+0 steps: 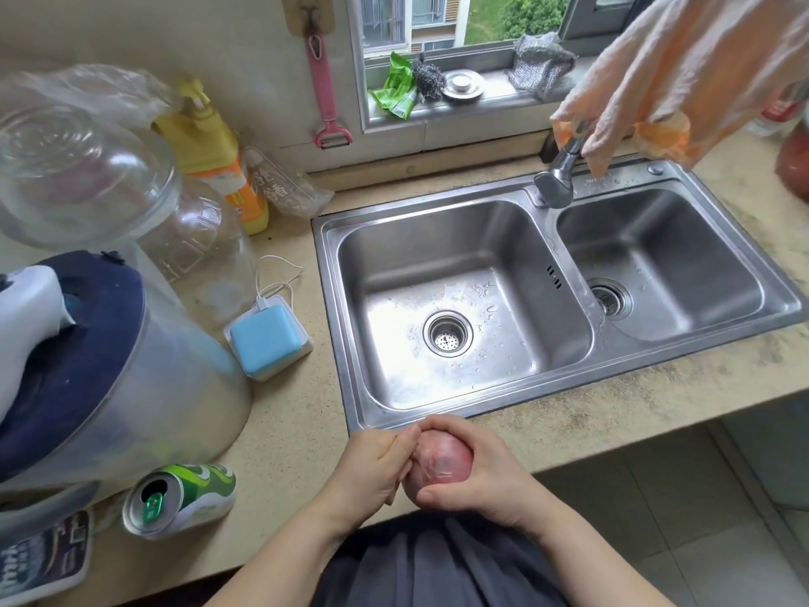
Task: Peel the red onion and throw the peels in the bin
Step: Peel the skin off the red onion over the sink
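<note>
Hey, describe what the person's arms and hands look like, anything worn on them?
Both forearms are bare as far as the frame shows: no sleeves in view. The left hand and right hand wear no gloves, and no rings, watch or bracelets show on the sides the camera sees. The nails that show look short and unpainted. Below the arms is dark grey clothing.

- The onion (440, 464) shows only its top; its sides and underside are hidden by the left hand (376, 468) and right hand (479, 473)
- The right hand's fingers (442, 424) curl over the onion's far side, their tips out of sight
- The glass bowl (74, 168) at upper left is blurred
- The label (43, 558) at lower left is cut by the edge, its print unreadable
- The cloth (683, 76) hides the tap's (558, 177) upper part
</note>
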Available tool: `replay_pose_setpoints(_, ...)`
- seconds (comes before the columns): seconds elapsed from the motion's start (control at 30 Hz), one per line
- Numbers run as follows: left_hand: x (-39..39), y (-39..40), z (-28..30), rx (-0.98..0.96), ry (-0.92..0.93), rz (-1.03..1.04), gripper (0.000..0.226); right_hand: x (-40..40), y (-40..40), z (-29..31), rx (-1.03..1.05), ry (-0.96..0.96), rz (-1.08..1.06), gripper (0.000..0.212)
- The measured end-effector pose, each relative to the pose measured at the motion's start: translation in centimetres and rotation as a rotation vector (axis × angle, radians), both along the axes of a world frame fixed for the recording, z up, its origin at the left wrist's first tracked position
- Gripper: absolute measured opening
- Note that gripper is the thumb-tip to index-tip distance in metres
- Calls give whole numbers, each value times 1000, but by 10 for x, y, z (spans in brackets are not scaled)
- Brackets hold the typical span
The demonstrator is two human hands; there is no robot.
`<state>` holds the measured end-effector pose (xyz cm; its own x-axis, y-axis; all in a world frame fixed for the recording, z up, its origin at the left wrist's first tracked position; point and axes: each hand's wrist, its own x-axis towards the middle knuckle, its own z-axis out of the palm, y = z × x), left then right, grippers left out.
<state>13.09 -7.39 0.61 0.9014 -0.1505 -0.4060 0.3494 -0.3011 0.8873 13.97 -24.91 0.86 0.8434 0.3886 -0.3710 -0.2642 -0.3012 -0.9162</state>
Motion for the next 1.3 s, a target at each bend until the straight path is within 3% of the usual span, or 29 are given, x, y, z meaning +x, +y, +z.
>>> replay_pose_setpoints(0.17, -6, -1, -9, -29, 30, 113, 59, -2, 7, -7, 28, 46, -34, 56)
replay_pose_setpoints(0.3, -8, 8, -15, 10, -64, 306, 36, -5, 15, -13, 114, 101, -195, 59)
replay_pose_setpoints(0.37, -12, 13, -17, 42, -45, 252, 33, -3, 20, -14, 165, 116, -199, 60)
replay_pose_setpoints(0.43, -15, 15, -17, -122, 50, 221, 38, -2, 27, -14, 204, 123, -187, 58)
replay_pose_setpoints(0.5, -15, 15, -12, -217, 56, 240, 29, -2, 31, -17, 220, 125, -184, 55)
replay_pose_setpoints(0.57, -12, 18, -9, -159, -22, 281, 20, -3, 32, -19, 217, 136, -187, 53)
replay_pose_setpoints(0.67, -10, 21, -11, -77, -50, 297, 33, -5, 31, -22, 189, 141, -176, 54)
replay_pose_setpoints(0.9, -5, 12, -8, -51, -98, 333, 16, -8, 30, -25, 85, 74, -190, 63)
replay_pose_setpoints(1.23, 4, 15, 0, 429, -605, 15, 9, -3, 24, -13, 147, 159, -142, 60)
replay_pose_setpoints(1.3, 6, 17, 3, 412, -619, -7, 11, 1, 21, -8, 161, 162, -103, 62)
